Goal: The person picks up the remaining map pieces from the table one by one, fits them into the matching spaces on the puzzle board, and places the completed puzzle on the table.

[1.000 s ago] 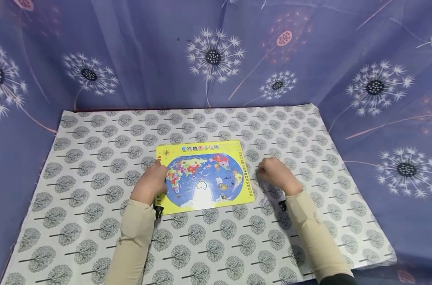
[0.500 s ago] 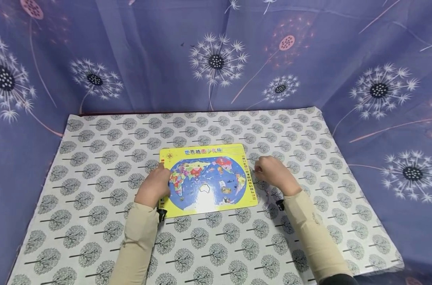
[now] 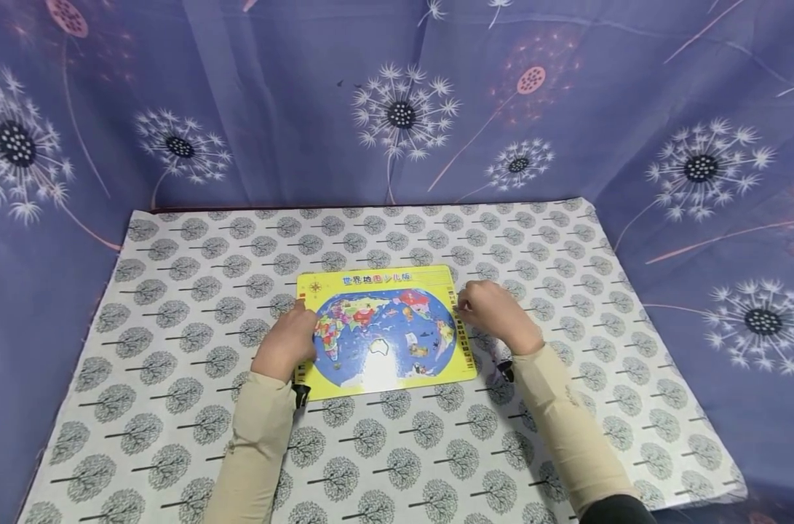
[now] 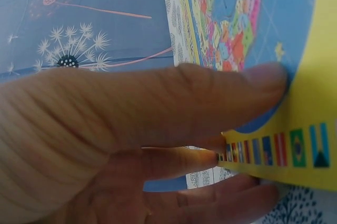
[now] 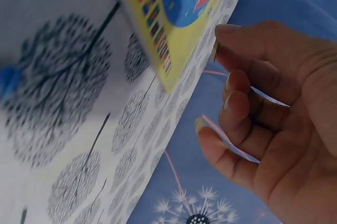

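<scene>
A yellow world map puzzle board [image 3: 397, 393] lies on the patterned cloth, with Chinese lettering along its top. Low in its blue ocean, a dark outline shaped like Australia surrounds a pale patch. My left hand [image 3: 285, 342] grips the board's left edge; in the left wrist view its thumb [image 4: 210, 97] lies over the face and the fingers reach the edge beside a row of flags. My right hand [image 3: 498, 313] overlaps the board's right edge in the head view. The right wrist view shows its fingers loosely curled, thumb near forefinger, with no object visible between them.
White cloth with grey trees [image 3: 397, 451] covers the table. Blue-purple curtains [image 3: 292, 109] printed with dandelions hang behind and at both sides. A small blurred blue spot [image 5: 9, 81] shows at the left of the right wrist view.
My right hand has moved left, from beside the board to its right edge. My left hand keeps its grip on the board's left edge. The head view has shifted slightly.
</scene>
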`<action>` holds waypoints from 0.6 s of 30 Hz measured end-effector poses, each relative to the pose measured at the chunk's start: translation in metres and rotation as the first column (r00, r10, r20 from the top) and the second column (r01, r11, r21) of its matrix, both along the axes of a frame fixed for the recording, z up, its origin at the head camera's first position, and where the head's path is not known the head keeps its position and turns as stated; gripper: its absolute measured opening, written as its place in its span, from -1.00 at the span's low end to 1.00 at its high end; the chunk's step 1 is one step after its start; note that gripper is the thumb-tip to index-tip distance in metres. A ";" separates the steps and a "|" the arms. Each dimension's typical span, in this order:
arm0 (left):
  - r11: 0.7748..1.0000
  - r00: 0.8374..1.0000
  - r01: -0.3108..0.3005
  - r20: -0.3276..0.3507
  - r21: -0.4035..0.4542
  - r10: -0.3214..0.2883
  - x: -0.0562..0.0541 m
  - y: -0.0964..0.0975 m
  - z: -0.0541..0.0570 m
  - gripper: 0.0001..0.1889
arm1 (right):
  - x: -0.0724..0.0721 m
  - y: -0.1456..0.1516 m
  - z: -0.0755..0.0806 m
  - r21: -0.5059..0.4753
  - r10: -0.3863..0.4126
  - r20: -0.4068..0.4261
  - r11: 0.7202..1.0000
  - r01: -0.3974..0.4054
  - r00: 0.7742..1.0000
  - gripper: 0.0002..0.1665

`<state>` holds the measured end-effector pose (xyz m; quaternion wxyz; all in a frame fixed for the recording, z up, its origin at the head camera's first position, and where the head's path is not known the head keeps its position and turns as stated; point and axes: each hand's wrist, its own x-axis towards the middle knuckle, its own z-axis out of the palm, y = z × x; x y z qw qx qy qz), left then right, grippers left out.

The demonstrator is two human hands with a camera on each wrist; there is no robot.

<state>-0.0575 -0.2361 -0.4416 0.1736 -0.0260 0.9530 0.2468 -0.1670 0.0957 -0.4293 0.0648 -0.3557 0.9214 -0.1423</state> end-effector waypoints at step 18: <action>0.999 1.000 -0.030 0.000 -0.015 0.030 0.001 0.002 0.001 -0.71 | -0.003 -0.042 -0.005 -0.005 0.083 0.032 0.997 -0.083 0.996 -0.94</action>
